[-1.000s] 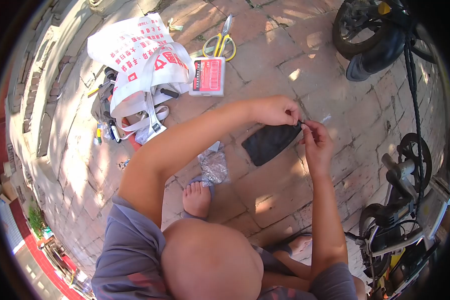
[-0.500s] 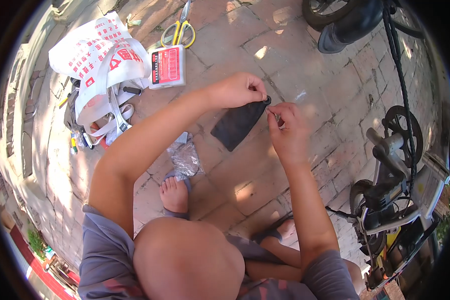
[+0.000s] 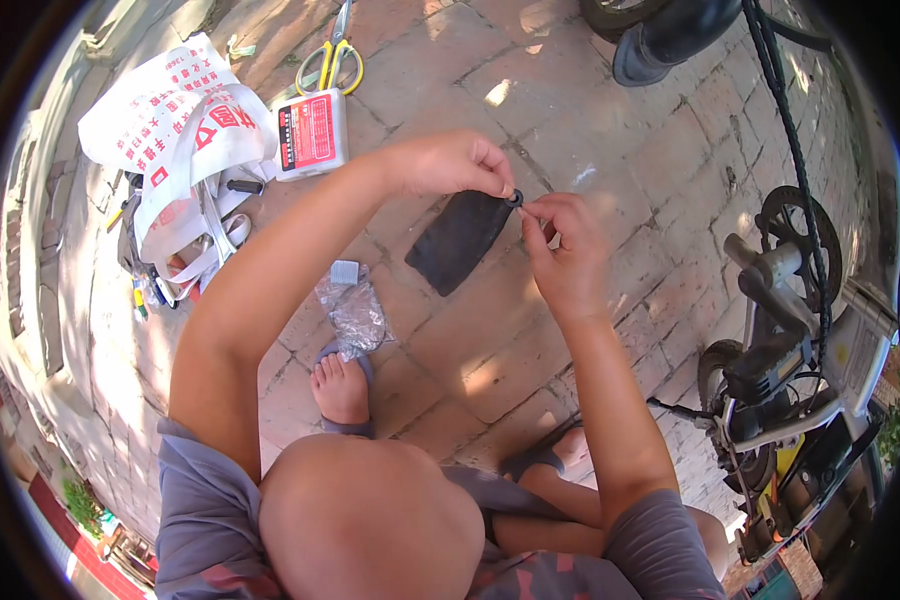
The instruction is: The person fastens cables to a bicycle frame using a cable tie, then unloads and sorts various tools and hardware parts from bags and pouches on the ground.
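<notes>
Under the black pouch point(image 3: 458, 243) and all round it, brick paving point(image 3: 620, 170), sun-dappled and ridged at the joints. Well apart to the right of the pouch, a scooter-like frame point(image 3: 855, 345), with brick between. Beyond and left of the pouch, a white printed bag point(image 3: 215, 120). As for the pouch itself: slants, long axis running from a far right end at the fingertips down to a near left end; lies leftward and bodyward of the grip; resting on brick or held just off it, impossible to say. Farther past it leftward, yellow-handled scissors point(image 3: 338, 38), then a red-labelled box point(image 3: 315, 130). Near left of it, a clear packet point(image 3: 358, 318). At its far right end, the left hand point(image 3: 465, 165), nearer of the two, pinched on the edge. Just right of that end, the right hand point(image 3: 570, 250), fingertips drawn in; closed on something or not, too small to tell. Between both sets of fingertips, a dark ring point(image 3: 515, 199).
</notes>
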{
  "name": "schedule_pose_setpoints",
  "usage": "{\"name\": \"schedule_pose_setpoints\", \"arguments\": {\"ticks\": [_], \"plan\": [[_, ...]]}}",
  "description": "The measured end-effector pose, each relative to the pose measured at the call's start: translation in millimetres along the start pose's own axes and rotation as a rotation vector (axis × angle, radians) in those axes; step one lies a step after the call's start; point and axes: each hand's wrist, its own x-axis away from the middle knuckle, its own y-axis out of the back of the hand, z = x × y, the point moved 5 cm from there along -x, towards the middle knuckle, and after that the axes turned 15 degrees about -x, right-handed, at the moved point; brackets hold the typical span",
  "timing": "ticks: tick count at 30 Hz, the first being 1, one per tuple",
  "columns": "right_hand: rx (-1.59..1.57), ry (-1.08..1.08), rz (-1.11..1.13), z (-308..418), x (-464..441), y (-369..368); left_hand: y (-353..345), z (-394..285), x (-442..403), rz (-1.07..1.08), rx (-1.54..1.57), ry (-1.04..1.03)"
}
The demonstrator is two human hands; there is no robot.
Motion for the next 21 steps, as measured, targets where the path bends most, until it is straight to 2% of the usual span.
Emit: {"name": "schedule_pose_setpoints", "arguments": {"ticks": [3,6,9,12,15,16,19,21], "plan": [[-0.006,-0.036,-0.003,-3.2,6.7,-7.7,-5.6,10.2,-1.0,-0.009,0.109,0.0],[0.036,-0.015,0.102,-10.4,17.3,-18.4,5.1,11.8,-6.1,-0.236,0.055,-0.013],[0.041,-0.047,0.151,-19.1,39.4,-27.5,24.6,-1.0,-10.1,-0.267,0.141,-0.182],[0.024,-0.117,0.078,-21.6,37.3,-20.8,8.2,-12.1,-2.8,-0.15,-0.212,-0.075],[0.032,-0.107,-0.001,-11.5,19.0,-5.7,-17.1,-18.0,6.5,-0.143,-0.056,0.17],[0.04,-0.087,-0.021,-10.6,13.9,-1.0,-22.9,-12.2,-3.1,-0.211,0.019,-0.039],[0.046,-0.068,-0.035,-12.4,11.0,3.4,-24.0,-1.4,-7.1,-0.274,0.114,-0.053],[0.053,-0.06,-0.048,-13.7,11.2,3.0,-20.2,-14.9,2.4,-0.327,-0.111,-0.053]]}}
